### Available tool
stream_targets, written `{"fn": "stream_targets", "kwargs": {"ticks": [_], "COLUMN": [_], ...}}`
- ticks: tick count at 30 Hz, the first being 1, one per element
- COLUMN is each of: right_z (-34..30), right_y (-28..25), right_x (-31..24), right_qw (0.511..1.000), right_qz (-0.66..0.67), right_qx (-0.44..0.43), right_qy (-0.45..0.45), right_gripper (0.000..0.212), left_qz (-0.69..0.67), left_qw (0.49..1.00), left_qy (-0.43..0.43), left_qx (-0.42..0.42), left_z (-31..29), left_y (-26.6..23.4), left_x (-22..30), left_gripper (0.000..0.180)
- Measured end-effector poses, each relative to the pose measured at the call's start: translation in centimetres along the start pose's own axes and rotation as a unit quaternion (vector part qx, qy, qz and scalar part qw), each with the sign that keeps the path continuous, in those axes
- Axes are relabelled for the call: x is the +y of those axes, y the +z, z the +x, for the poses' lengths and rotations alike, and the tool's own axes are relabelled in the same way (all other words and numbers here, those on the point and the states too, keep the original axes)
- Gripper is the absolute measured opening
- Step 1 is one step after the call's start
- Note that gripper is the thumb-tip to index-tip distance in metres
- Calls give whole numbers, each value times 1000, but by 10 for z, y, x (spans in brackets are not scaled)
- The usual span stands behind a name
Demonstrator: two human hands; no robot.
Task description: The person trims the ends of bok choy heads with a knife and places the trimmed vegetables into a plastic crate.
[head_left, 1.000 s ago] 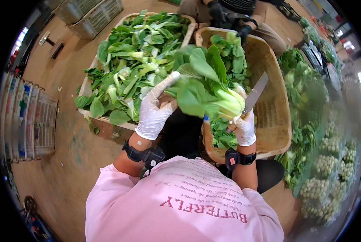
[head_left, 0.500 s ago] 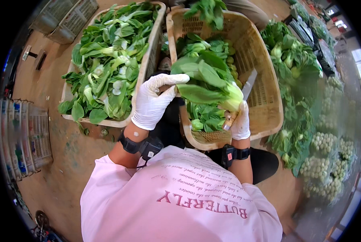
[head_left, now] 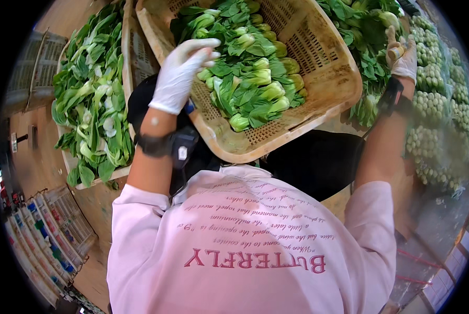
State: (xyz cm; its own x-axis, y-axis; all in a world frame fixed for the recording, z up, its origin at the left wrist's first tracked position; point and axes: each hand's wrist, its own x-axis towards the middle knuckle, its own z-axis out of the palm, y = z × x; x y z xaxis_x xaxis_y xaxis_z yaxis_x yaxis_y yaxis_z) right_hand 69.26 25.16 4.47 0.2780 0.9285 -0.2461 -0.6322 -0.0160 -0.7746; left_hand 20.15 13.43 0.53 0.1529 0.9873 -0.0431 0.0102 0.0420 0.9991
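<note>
My left hand (head_left: 179,76), in a white glove, hovers over the left side of a cream plastic basket (head_left: 234,149). Its fingers are apart and nothing is in them. Rows of trimmed bok choy (head_left: 260,78) lie inside that basket, pale stems beside green leaves. Off to the far right, my right hand (head_left: 403,58), gloved too, reaches to a heap of leafy bok choy (head_left: 368,63). It is closed round a knife (head_left: 395,52), of which the wooden handle shows; the blade cannot be made out.
A second basket (head_left: 129,68) at the left holds loose bok choy leaves (head_left: 96,99). Bundled pale-stemmed greens (head_left: 428,104) are stacked under plastic film at the right. Crates (head_left: 62,225) stand at the lower left, with more crates (head_left: 35,63) at the upper left.
The bok choy held between both hands has left them. My right hand has swung far right with the knife; my left hand has opened and moved up-left. The view has shifted rightward.
</note>
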Motion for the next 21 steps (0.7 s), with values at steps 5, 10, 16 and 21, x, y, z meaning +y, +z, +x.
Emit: {"fn": "stream_targets", "kwargs": {"ticks": [5,10,16,21], "right_z": [-63,-116,-100,-101], "right_y": [24,73,41,46], "right_x": [86,81,47,47], "right_qw": [960,990,986,985], "right_qz": [188,5,112,109], "right_qx": [-177,-139,-114,-119], "right_qy": [108,-27,-42,-59], "right_gripper": [43,49,48,44], "left_qz": [147,409,584,573], "left_qw": [976,876,762,761], "left_qy": [-144,-254,-275,-261], "left_qx": [-67,0,38,158], "left_z": [96,124,73,68], "left_y": [49,58,71,66], "left_x": [-86,-275,-302,-269], "left_gripper": [34,53,24,57]}}
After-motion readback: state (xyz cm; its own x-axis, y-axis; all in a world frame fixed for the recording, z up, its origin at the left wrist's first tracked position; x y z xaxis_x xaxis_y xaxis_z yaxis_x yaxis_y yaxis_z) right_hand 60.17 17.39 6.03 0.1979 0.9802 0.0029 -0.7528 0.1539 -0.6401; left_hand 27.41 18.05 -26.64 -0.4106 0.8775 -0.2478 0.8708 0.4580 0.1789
